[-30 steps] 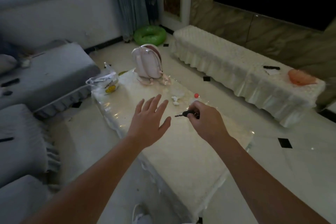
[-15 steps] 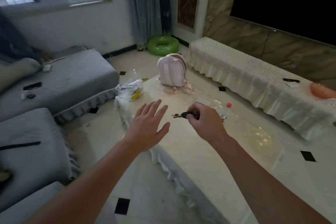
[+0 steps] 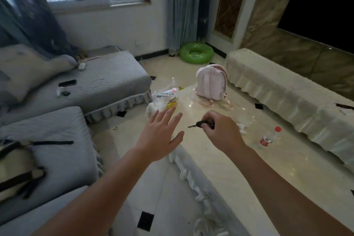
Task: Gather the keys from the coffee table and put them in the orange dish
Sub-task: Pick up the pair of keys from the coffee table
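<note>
Grey sofa [image 3: 92,86] fills the room left of the desk [image 3: 277,168], w/ a phone and small bits on its cushions. Long cloth-covered bench [image 3: 287,101] runs along the wall right of the desk. The desk itself is glossy, pale, w/ a frilled edge. At the far end of the desk stands a pink backpack [image 3: 211,84]; a green swim ring [image 3: 196,52] lies on the floor beyond it. On the desk's far left corner sits a plastic bag [image 3: 166,97]; toward the bench side of the desk lies a small bottle w/ red cap [image 3: 269,138].

Left hand [image 3: 162,136] hovers over the desk's near-left edge, fingers spread wide, holding nothing. Right hand [image 3: 220,132] is above mid-desk, closed in a pinch on the keys [image 3: 201,124], black head in the fingers, metal blade pointing toward the left hand; a ring seems tucked in the fist, can't tell how many keys hang on it.

Orange dish not in view here.

Handling, as a guess: keys are light, stiff, hard, a bit slick and apt to swing or jingle; best held by the plastic head or the ring, not the thin blade. Should drop safely into a dish from low.
</note>
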`<state>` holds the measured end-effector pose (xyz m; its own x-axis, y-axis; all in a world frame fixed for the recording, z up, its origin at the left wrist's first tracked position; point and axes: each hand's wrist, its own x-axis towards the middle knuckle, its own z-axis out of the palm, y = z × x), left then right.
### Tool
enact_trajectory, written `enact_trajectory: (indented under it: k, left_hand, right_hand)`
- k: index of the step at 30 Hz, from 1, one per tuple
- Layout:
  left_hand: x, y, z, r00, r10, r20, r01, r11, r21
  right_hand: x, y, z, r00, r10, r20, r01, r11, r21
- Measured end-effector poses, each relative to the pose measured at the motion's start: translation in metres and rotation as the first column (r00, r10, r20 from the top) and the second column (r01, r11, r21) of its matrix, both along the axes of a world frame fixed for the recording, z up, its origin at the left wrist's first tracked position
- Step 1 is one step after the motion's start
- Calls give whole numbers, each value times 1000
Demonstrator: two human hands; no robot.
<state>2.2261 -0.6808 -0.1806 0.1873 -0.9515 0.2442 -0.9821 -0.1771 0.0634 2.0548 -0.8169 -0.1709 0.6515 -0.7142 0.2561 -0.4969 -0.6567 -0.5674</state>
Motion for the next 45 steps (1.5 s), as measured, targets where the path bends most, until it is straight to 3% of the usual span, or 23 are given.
enact_trajectory:
  k: [9, 24, 29, 36, 45]
  left_hand:
    - [70, -15, -16, 997, 80, 19, -81, 994, 73]
    - [164, -154, 1, 993, 71, 96, -80, 992, 97]
    - [166, -209, -8, 996, 1, 90, -8, 997, 75]
    - [142, -320, -25, 967, -250, 55, 243, 964, 109]
    - [116, -434, -41, 794, -608, -29, 608, 793, 41]
  right_hand:
    - [82, -31, -21, 994, 105, -18, -106, 994, -1]
    - [187, -176, -20, 989, 135, 64, -139, 988, 67]
    - [171, -217, -19, 997, 40, 65, -47, 993, 104]
    - [109, -274, -30, 976, -218, -10, 218, 969, 117]
    - [67, -317, -46, 841, -534, -88, 542, 829, 139]
